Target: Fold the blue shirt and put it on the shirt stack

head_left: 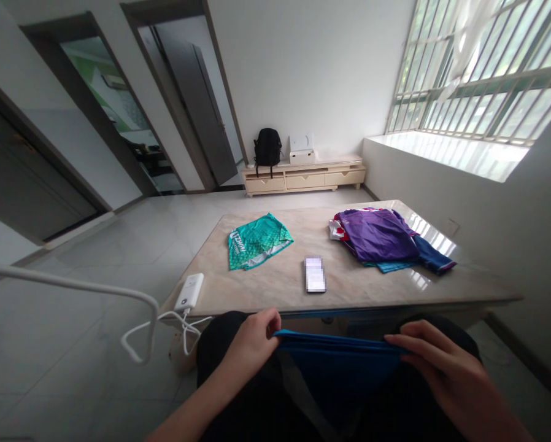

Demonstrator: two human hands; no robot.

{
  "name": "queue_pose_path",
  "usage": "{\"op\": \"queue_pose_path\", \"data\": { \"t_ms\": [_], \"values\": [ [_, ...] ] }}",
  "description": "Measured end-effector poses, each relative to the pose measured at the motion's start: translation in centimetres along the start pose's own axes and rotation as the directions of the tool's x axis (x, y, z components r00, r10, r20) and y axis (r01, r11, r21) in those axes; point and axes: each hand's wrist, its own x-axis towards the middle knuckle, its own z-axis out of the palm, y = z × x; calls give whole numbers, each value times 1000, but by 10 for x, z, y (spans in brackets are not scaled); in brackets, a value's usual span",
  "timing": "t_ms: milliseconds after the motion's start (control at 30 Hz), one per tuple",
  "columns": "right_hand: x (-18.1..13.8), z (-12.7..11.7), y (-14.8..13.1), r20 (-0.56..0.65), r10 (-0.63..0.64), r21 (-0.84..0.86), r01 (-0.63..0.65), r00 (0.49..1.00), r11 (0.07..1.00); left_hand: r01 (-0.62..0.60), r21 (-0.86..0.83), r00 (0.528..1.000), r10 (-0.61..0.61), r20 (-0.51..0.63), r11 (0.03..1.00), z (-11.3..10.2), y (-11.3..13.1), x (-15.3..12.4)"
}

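Note:
A blue garment hangs stretched between my two hands over my lap, its upper edge in several layers. My left hand pinches the left end of that edge, fingers curled in. At the other end my right hand grips the edge between thumb and fingers. The garment's lower part is dark against my black trousers, so its exact kind cannot be made out. On the table ahead lie teal patterned shorts with white lettering, and a pile of clothes with a purple shirt on top.
The marble-topped table has its near edge at my knees. A phone lies on it, and a white power bank with a cable sits at its left corner. A white bent tube crosses the left side. Behind stands a low cabinet with a backpack.

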Motion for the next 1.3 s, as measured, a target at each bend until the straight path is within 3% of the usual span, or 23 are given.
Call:
{"op": "queue_pose_path", "data": {
  "t_ms": [133, 200, 333, 467, 600, 767, 867, 1067, 1300],
  "values": [
    [-5, 7, -11, 61, -39, 61, 36, 997, 998, 49, 4, 997, -49, 52, 999, -1, -6, 9],
    [-8, 9, -16, 105, -46, 84, 38, 993, 996, 86, -47, 987, -79, 143, 995, -3, -11, 15],
    [-11, 11, -18, 160, -47, 119, 28, 986, 992, 232, -187, 904, -141, 404, 955, -13, -18, 26],
    [-10, 7, -10, 105, -20, 103, 10, 994, 995, 294, -298, 861, -116, 495, 908, -24, -15, 25],
    [-7, 4, 2, 32, 34, 35, -35, 999, 999, 237, -368, 903, -64, 425, 899, -26, 0, 13],
    [-2, 2, 7, -57, 64, -30, -66, 996, 997, 197, -356, 956, -98, 277, 913, -22, 13, 7],
    [-1, 3, 4, -49, 55, -6, -55, 997, 998, 168, -312, 960, -82, 269, 935, -24, 11, 8],
    [-6, 6, -2, -18, 59, 41, -59, 998, 997, 83, -134, 933, -30, 358, 987, -28, 1, 0],
    [-12, 12, -16, 35, 2, 135, -7, 999, 991, -83, -5, 978, 82, 190, 997, -15, -3, -8]
  ]
}}
